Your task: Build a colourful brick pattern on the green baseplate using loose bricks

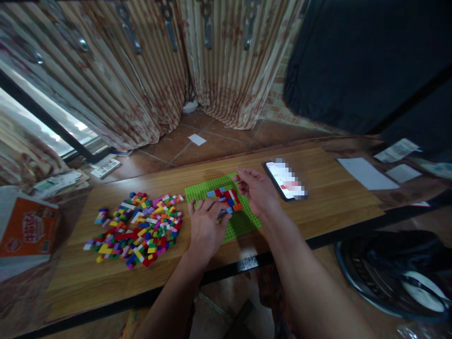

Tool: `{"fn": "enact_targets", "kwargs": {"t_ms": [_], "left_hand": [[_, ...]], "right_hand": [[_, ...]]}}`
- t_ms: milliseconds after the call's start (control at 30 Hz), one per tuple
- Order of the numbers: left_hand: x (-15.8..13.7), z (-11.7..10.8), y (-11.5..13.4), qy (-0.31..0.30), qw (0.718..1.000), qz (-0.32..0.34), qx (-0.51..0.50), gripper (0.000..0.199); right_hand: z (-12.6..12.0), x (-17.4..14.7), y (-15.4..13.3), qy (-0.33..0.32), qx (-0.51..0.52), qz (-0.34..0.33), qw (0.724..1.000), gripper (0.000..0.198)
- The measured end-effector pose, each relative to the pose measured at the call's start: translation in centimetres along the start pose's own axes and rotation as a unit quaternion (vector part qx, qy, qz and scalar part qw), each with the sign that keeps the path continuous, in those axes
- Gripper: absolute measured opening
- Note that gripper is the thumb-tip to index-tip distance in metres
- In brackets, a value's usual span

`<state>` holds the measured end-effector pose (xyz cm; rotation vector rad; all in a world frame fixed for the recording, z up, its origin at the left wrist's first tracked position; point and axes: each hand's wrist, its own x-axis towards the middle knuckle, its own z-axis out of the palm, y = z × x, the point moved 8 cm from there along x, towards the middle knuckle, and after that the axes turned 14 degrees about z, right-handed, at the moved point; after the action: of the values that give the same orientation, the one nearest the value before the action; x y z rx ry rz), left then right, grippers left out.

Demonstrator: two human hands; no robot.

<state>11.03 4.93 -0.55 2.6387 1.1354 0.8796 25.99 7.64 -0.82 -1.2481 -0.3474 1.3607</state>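
A bright green studded baseplate [197, 188] lies on the table, with a flat cluster of red, blue, light blue, white and orange toy bricks [231, 198] built on it. My left hand [207, 221] rests over the plate's left part, fingers bent. Between its thumb and index finger a small blue brick [221, 213] shows, right beside the cluster. Above the right side of the plate is my right hand [259, 190], its fingers curled and the thumb and index tips close together. Whatever they pinch, if anything, is hidden or too small to name.
Loose multicoloured bricks [141, 230] are heaped left of the plate on the wooden table [318, 188]. A lit phone [284, 179] lies to the right. An orange and white box [30, 228] stands at far left, and paper sheets [363, 174] lie beyond the right end.
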Motion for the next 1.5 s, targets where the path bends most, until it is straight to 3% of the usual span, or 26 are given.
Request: {"fn": "enact_targets", "kwargs": {"t_ms": [467,667,733,833,967,1100,1500], "left_hand": [[-0.1,0.3,0.5,0.005,1.0,-0.001,0.001,0.006],[-0.3,0.4,0.4,0.012,1.0,-0.017,0.024,0.009],[-0.4,0.4,0.4,0.014,0.999,-0.02,0.024,0.01],[-0.4,0.4,0.4,0.014,0.999,-0.024,0.024,0.011],[-0.3,0.5,0.3,0.009,0.999,-0.037,0.021,0.012],[-0.2,0.5,0.3,0.006,0.999,-0.04,0.023,0.012],[-0.2,0.6,0.5,0.006,0.999,-0.025,0.025,0.008]], "right_hand": [[-0.2,0.1,-0.1,0.01,-0.033,-0.005,0.999,0.017],[-0.6,0.5,-0.3,0.034,-0.115,-0.041,0.992,0.019],[-1.1,0.9,-0.5,0.052,-0.194,-0.06,0.978,0.017],[-1.6,1.4,-0.5,0.062,-0.355,-0.093,0.928,0.022],[-1.6,1.4,0.9,-0.019,-0.504,-0.063,0.861,0.054],[-0.9,0.5,2.0,-0.099,-0.539,-0.047,0.835,0.064],[-0.9,0.9,2.0,-0.083,-0.507,-0.063,0.855,0.054]]}}
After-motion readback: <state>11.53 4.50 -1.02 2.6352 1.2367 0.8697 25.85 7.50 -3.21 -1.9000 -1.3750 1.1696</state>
